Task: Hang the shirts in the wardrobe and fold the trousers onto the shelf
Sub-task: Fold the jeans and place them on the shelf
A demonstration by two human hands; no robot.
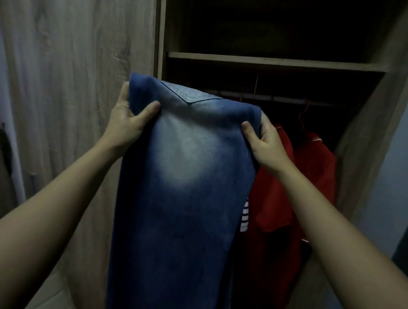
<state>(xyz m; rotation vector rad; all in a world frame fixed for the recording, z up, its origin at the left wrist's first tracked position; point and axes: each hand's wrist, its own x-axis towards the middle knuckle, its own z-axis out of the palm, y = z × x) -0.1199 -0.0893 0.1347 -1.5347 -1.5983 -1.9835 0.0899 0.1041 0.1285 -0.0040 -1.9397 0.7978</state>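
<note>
left hand (126, 118) & right hand (266, 142) grip jeans (183, 177), w/ wardrobe (278, 61) behind

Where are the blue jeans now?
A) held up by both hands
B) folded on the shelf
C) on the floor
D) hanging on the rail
A: the left hand and right hand each grip a top corner of the blue jeans, which hang down.

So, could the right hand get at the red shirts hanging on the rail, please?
Probably yes: the red shirts hang just past the right hand with nothing between. Its grip, though, is on the faded blue denim trousers, shared with the left hand, so it must let go first.
</note>
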